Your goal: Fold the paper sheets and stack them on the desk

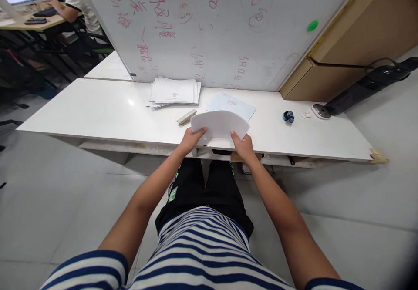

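White is the main colour here: a long white table runs across the view, and a large whiteboard covered in red writing leans on its far edge. Behind the table's right end sits a cardboard box, with a black cylindrical device lying in front of it. A person sits at a desk well beyond the table's left end.

At the table's near edge, around its middle, a sheaf of white paper is held up, slightly bowed. The left hand grips its left edge, thumb on top and fingers curled beneath. The right hand pinches its right edge the same way.

Farther back on the table lies a stack of papers. A pale blue sheet lies just behind the held paper. A beige object, possibly a stapler, rests just left of the held paper. A small dark blue object sits toward the table's right end.
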A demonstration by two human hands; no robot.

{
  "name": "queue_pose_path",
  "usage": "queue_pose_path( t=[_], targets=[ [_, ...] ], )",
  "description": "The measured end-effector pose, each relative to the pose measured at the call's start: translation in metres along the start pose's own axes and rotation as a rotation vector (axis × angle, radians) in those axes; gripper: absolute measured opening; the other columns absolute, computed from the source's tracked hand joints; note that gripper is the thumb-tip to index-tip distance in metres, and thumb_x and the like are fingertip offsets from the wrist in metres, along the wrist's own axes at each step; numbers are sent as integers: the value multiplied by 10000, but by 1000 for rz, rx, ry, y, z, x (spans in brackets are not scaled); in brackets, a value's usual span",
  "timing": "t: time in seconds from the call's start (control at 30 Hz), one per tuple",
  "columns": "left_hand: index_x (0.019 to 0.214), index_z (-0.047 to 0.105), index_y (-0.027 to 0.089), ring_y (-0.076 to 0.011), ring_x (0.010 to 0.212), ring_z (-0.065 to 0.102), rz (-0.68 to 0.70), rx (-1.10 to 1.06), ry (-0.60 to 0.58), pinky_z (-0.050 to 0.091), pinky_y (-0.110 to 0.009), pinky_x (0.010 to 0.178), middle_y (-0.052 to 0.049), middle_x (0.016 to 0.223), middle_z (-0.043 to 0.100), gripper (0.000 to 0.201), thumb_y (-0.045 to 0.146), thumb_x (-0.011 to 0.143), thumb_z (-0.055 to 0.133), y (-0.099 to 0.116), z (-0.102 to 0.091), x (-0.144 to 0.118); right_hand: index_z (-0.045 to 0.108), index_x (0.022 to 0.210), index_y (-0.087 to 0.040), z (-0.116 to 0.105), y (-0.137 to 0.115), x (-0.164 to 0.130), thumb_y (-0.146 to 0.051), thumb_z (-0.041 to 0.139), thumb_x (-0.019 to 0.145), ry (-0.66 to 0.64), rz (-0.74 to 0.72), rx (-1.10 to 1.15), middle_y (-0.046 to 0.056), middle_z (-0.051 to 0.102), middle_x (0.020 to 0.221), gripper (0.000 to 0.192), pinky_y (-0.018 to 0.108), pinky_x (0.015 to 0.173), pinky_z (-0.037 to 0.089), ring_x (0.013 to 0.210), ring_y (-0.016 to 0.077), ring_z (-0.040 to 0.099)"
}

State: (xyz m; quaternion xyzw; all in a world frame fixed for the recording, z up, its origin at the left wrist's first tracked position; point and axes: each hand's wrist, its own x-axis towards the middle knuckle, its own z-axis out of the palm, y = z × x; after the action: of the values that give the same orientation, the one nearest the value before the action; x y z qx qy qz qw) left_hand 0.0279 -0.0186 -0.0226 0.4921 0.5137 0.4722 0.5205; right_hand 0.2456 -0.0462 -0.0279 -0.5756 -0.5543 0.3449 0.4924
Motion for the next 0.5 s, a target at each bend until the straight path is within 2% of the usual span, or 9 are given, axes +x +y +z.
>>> queue_pose_path(
  t=[0.1,0.17,0.23,0.3,0.4,0.5],
  targets=[
    [1014,690,144,-276,1024,657,35,42,-8,520,-384,879,-102,1057,729,440,499,756,722,2,3,-2,684,1085,-169,-6,5,-9,-556,521,864,-14,-20,-64,107,716,1072,474,394,934,490,1016,260,651],
    [1088,655,172,-237,992,659,141,74,1,520,-352,854,-89,1080,715,445,521,812,660,10,0,5,686,1080,-175,-16,8,-14,-555,519,862,53,12,-126,102,725,1034,469,391,927,496,1001,264,657],
    [1142,612,202,-210,976,649,263,176,93,506,-341,855,-84,1095,694,428,545,901,528,21,-7,18,682,1081,-166,-28,11,-19,-544,548,841,144,63,-165,115,722,1056,467,400,941,492,1027,275,653],
    [1115,605,212,-232,1043,613,317,415,240,467,-374,907,-100,1111,670,422,537,969,378,28,-16,36,675,1072,-144,-38,14,-23,-519,602,800,190,143,-155,140,715,1092,470,418,948,492,1046,289,652],
    [1065,620,197,-327,1195,500,198,892,349,376,-484,977,-160,1186,619,434,487,995,305,30,-27,63,666,1036,-121,-45,18,-28,-453,678,731,199,301,-61,167,713,1099,450,435,928,511,1015,293,669],
    [1008,639,174,-367,1191,478,98,1115,273,350,-517,962,-196,1193,598,463,443,1000,263,21,-36,80,657,1010,-138,-43,15,-31,-391,709,702,193,384,70,155,718,1094,401,407,886,546,989,272,681]
  ],
)
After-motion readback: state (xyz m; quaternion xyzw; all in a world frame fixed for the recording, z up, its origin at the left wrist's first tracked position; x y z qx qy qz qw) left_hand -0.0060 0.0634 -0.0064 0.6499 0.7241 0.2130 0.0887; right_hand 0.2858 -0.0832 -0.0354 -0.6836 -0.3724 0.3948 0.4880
